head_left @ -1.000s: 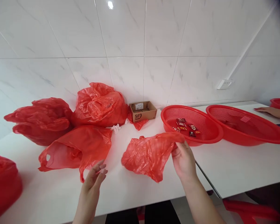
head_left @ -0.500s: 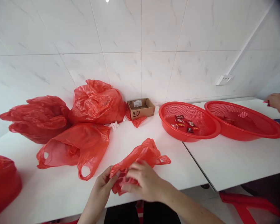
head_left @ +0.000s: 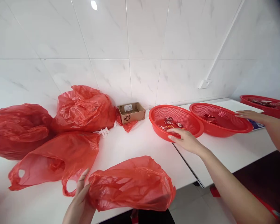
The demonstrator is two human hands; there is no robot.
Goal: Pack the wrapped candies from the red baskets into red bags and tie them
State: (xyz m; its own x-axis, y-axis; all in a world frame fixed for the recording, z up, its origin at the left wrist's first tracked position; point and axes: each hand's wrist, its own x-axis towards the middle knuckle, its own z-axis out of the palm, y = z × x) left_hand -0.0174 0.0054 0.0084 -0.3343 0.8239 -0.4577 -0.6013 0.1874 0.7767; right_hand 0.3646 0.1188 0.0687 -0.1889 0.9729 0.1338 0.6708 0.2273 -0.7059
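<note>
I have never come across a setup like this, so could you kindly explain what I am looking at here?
There is no machine here: a person works with two bare hands, and the view comes from one camera worn on the head, looking forward and down. The left hand holds a thin red bag at one end. The right hand is open at the near rim of a red basket with small wrapped packets inside; whether it touches the rim is unclear. Bulging red bags, a small cardboard box and a second basket also stand on the white tabletop, and another person's hand is by the second basket.
</note>
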